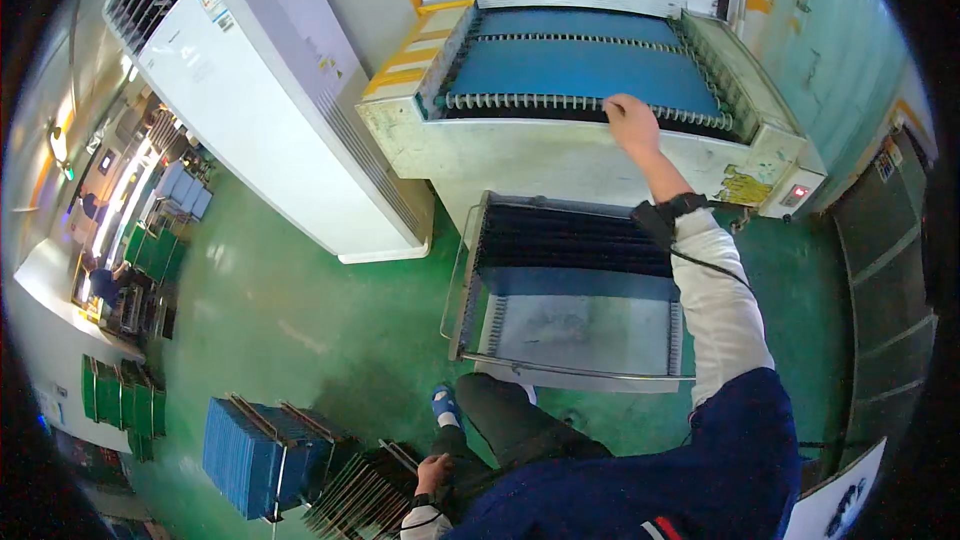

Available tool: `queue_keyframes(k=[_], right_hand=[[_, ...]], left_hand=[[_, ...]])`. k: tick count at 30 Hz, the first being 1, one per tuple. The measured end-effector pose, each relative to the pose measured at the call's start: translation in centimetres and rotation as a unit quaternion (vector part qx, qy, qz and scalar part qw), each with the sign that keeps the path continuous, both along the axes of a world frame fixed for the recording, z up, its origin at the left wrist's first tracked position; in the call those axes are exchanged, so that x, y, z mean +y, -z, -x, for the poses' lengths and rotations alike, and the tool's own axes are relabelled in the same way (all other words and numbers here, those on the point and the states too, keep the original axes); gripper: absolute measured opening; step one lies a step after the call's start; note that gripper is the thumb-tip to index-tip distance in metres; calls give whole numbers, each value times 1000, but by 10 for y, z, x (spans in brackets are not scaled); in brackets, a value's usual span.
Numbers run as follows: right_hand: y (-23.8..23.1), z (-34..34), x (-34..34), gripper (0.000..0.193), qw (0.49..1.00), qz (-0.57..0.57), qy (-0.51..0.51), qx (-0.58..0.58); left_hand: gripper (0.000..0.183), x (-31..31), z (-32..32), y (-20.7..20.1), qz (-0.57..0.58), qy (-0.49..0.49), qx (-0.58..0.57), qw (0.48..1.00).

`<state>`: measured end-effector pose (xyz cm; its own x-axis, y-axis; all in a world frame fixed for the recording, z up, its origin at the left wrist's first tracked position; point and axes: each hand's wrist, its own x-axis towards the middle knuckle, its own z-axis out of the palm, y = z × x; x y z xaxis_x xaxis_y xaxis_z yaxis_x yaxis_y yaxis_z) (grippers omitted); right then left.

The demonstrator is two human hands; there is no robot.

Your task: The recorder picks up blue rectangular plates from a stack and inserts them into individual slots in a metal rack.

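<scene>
From where I stand, the flat blue rectangular panel lies in the bed of the pale, scuffed metal machine, behind the front ridged grey roller and crossed farther back by another. It looks thin and light for its breadth, fairly stiff, with a smooth face that could slip under bare fingers and might scratch. I'd take it by opposite edges, keeping fingertips off the broad face and clear of the rollers.

The person's right hand is at the front roller, fingers bent together and pointing down onto it, with little gap showing. The left hand hangs low, half curled beside the dark slatted rack, next to the upright blue panels. Both hands are small and partly turned away from me, so I can't tell whether either actually grips anything.
</scene>
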<state>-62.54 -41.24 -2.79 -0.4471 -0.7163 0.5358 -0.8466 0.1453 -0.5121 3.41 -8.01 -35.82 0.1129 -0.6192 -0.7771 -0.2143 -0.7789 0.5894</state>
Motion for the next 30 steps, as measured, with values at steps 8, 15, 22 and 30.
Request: queue_keyframes(k=[8, 15, 22, 30], right_hand=[[-2, -2, -15, 49, 975, -149, 98, 134], [-16, -5, -17, 48, 969, -197, 93, 119], [-6, 7, -9, 46, 970, -155, 98, 160], [39, -57, 66, 29, 982, 84, -94, 143]], left_hand=[[31, -3, 11, -28, 46, 75, -78, 993], [32, -7, 28, -68, 2, 78, -100, 992], [27, 4, -12, 16, 1, -28, 59, 998], [27, 7, 0, -17, 27, 13, -11, 999]])
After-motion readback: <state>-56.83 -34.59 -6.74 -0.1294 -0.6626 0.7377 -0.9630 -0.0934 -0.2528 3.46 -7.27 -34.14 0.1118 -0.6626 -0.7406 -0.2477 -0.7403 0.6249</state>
